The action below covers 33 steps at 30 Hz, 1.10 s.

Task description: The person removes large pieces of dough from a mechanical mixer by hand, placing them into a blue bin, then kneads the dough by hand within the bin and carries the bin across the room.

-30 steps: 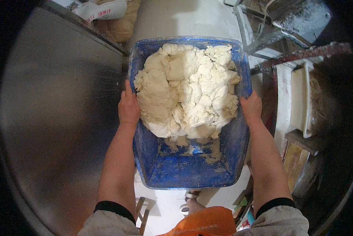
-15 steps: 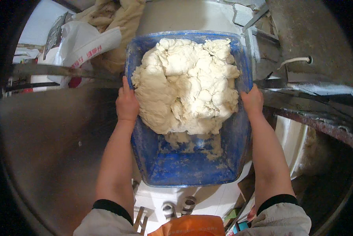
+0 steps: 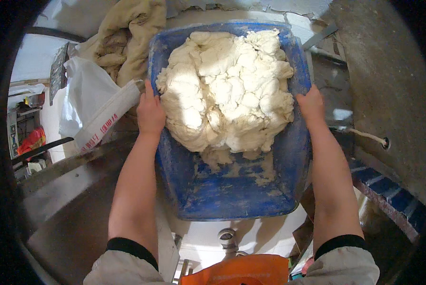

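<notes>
A blue rectangular tub [image 3: 232, 202], smeared with dried flour or dough, hangs in front of me above the floor. Its far part holds a big lumpy mass of pale dough [image 3: 222, 90], while the near end shows bare, streaked plastic. My left hand [image 3: 151, 114] grips the tub's left rim, thumb side up along the edge. On the opposite rim, my right hand [image 3: 312, 108] is closed round the edge. Both arms are stretched forward. The fingertips under the rims are hidden.
At left stand a dark metal surface [image 3: 75, 190], a white printed sack [image 3: 92, 102] and a brown quilted cloth [image 3: 130, 42]. A grey wall or panel [image 3: 388, 80] with a pale hose [image 3: 367, 136] is at right. Below lies the tiled floor [image 3: 203, 237].
I have stepped forward with the tub; the sack and cloth at left now sit lower and nearer. Both hands keep their hold, and the dough stays in place.
</notes>
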Tool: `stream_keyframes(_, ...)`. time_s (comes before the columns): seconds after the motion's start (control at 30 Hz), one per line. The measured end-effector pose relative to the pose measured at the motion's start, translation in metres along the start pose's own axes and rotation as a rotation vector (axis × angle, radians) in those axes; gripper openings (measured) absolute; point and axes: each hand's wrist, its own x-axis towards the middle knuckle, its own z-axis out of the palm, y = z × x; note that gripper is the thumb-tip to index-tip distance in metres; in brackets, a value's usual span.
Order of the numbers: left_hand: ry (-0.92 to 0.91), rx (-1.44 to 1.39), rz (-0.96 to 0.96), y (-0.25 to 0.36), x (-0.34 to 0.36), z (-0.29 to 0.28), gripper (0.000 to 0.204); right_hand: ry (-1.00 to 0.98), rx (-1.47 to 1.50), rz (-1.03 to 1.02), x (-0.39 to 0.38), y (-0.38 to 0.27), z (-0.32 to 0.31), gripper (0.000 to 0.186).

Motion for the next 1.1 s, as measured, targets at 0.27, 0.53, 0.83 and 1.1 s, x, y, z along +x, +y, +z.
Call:
stream_keyframes(0.27,0.058,-0.01,-0.019,-0.009,-0.008,0.011,0.058,0.067,-0.052,-0.076,-0.004,0.006,0.004,0.043)
stream_keyframes(0.53,0.129,-0.003,0.011,-0.01,-0.009,0.017,0.057,0.097,-0.038,-0.094,-0.012,0.002,0.001,0.038)
stream_keyframes(0.83,0.168,0.0,0.054,-0.006,-0.01,0.013,0.057,0.127,-0.069,-0.061,-0.021,0.003,0.002,0.037)
stream_keyframes(1.1,0.122,-0.083,-0.006,0.0,0.001,0.008,0.059,0.121,0.047,0.025,-0.018,0.005,0.014,0.039)
